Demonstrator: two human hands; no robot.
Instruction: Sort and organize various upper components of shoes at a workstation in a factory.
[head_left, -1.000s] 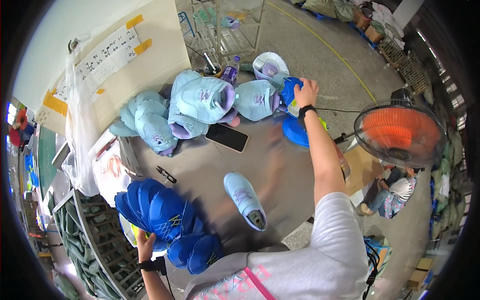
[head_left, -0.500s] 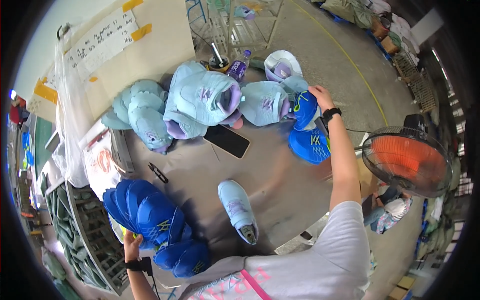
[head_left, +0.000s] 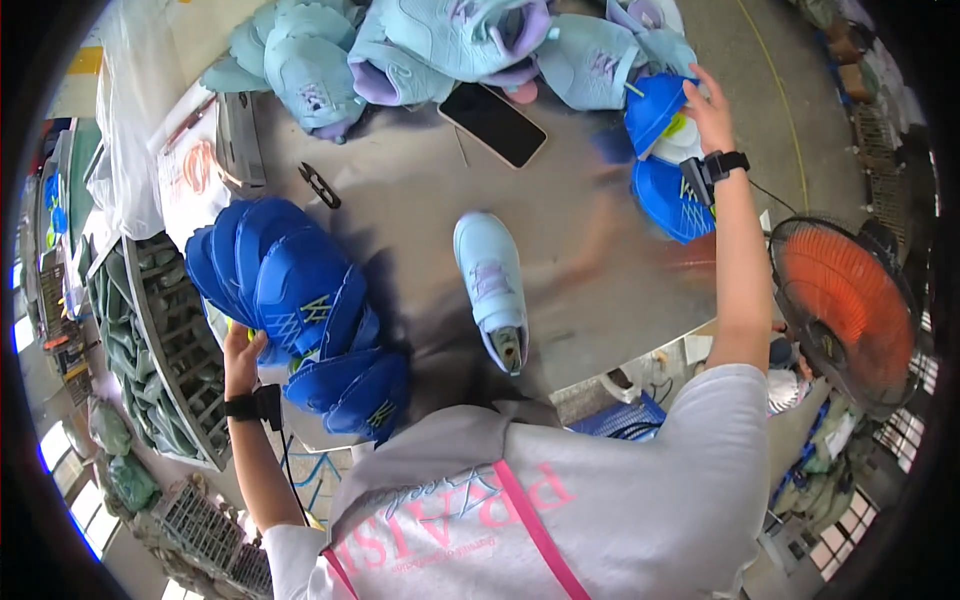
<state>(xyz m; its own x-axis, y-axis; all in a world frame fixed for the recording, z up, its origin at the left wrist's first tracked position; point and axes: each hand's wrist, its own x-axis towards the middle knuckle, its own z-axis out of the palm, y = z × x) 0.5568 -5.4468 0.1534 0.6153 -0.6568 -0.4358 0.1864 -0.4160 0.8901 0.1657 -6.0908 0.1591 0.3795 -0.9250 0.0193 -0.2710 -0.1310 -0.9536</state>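
Observation:
My left hand (head_left: 243, 355) is closed on the outer edge of a fanned bundle of blue shoe uppers (head_left: 300, 290) at the table's left. At the far right, my right hand (head_left: 708, 112) grips the edge of a blue shoe upper (head_left: 652, 112), its fingertips partly hidden behind the material. This upper is tilted, and some lime and white lining shows. Just nearer lies another blue upper (head_left: 672, 198) with pale criss-cross lines. Between my hands, a light blue shoe-shaped piece (head_left: 488, 285) with lilac lacing lies apart from both, its dark green filling showing at the near end.
Light blue uppers (head_left: 430, 45) are heaped along the far side of the metal-topped table (head_left: 420, 210). A phone (head_left: 493, 125) and thread snips (head_left: 320, 185) lie on it. A fan (head_left: 845, 310) stands to the right; a rack of dark green pieces (head_left: 165, 340) is at left.
The whole view has shifted, with the table sitting higher in the picture. My right hand has tilted the blue upper, exposing more of its lining. My left hand stays at the blue bundle.

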